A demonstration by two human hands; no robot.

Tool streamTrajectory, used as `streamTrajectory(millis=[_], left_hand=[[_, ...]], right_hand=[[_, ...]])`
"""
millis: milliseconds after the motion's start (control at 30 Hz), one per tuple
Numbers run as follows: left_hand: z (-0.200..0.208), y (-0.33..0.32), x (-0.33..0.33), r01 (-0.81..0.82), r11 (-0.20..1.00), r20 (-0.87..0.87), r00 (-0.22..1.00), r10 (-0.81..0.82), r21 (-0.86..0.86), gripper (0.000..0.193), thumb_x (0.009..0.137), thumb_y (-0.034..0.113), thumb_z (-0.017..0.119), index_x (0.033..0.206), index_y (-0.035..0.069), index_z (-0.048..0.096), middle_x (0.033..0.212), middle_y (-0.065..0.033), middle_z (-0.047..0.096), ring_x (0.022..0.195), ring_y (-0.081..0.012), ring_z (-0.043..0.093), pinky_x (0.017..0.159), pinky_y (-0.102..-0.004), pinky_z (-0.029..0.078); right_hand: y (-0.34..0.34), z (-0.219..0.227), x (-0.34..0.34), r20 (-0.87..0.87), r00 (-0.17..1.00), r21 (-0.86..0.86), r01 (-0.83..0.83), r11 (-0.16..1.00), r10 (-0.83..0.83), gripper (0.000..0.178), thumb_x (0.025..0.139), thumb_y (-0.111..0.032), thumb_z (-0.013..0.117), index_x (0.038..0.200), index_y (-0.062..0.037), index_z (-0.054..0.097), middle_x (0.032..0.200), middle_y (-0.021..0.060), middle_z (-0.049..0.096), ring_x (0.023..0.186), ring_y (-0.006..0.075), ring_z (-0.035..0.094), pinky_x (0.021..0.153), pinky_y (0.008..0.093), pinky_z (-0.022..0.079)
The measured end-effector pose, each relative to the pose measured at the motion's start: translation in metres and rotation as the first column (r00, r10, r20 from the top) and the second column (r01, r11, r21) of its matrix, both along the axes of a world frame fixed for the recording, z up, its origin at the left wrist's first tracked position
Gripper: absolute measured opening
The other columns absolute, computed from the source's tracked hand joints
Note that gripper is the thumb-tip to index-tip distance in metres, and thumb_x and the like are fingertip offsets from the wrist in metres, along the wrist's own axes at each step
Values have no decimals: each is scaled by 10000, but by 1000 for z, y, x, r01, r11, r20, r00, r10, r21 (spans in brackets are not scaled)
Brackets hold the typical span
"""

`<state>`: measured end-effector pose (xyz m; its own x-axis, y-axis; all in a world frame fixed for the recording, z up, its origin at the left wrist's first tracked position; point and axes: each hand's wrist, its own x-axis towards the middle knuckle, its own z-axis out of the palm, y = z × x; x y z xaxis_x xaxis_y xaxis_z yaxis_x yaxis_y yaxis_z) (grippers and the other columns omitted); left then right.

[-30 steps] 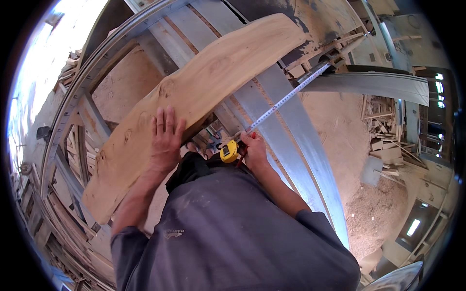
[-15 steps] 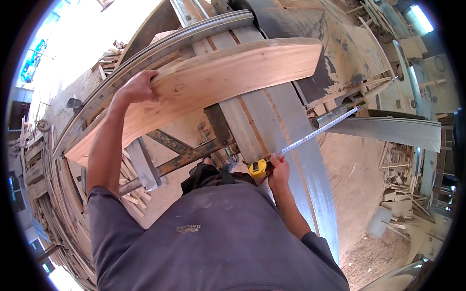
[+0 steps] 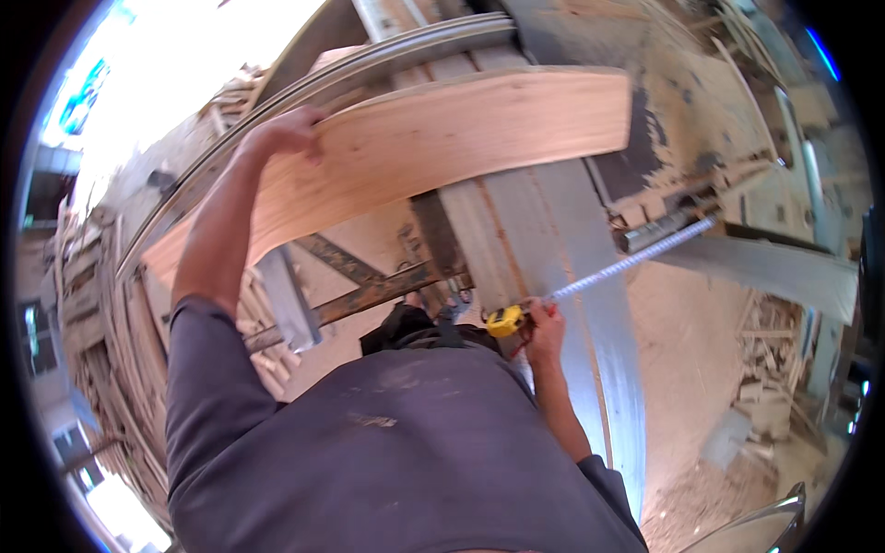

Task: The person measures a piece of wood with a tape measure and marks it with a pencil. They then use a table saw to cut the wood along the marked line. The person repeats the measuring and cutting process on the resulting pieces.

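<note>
A long pale wooden plank [image 3: 479,124] lies across the metal table [image 3: 576,226], stretching from the far right down to the left. My left hand [image 3: 293,135] is closed over its far edge, left of the middle, fingers curled onto the broad face. In front of my body, my right hand [image 3: 546,330] grips a yellow tape measure [image 3: 505,322]. Its white blade [image 3: 636,261] is pulled out and runs up to the right, past the table's side and apart from the plank.
A metal rail [image 3: 369,63] runs along the plank's far side. Rusty frame bars [image 3: 369,300] cross below the plank. Wood strips [image 3: 115,341] are stacked at the left; offcuts [image 3: 770,355] lie at the right. A grey metal beam [image 3: 765,269] juts out under the blade's end.
The whole view has shifted slightly, with most things now farther right. The plank shows more of its broad face, and its right end looks straighter. Both hands keep their hold.
</note>
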<state>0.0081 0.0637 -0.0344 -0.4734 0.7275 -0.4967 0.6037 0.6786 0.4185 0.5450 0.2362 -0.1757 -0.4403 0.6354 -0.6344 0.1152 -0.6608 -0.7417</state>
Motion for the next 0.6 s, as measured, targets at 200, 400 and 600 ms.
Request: streamTrajectory(millis=[200, 400, 600], left_hand=[[10, 5, 4, -29, 996, 33, 999, 32, -87, 593, 538, 45, 804, 1119, 28, 689, 972, -120, 717, 940, -257, 650, 830, -392, 507], [4, 6, -4, -61, 988, 20, 998, 65, -144, 664, 570, 49, 826, 1219, 60, 687, 1039, -118, 728, 993, -260, 659, 871, -393, 505], [-15, 13, -18, -89, 985, -38, 996, 85, -150, 685, 588, 41, 827, 1255, 58, 677, 1113, -128, 732, 1054, -274, 660, 904, -408, 503]], right_hand=[[0, 1, 2, -22, 999, 32, -24, 999, 25, 205, 1031, -197, 606, 949, -19, 668, 610, 33, 572, 423, 92, 419, 393, 241, 275], [1, -3, 3, -14, 999, 53, -44, 998, 45, 213, 1029, -211, 618, 959, -17, 673, 608, 40, 579, 423, 94, 422, 393, 237, 276], [3, -4, 2, 23, 999, 93, -50, 994, 48, 205, 1021, -215, 630, 956, -27, 680, 608, 34, 589, 423, 81, 423, 389, 230, 270]])
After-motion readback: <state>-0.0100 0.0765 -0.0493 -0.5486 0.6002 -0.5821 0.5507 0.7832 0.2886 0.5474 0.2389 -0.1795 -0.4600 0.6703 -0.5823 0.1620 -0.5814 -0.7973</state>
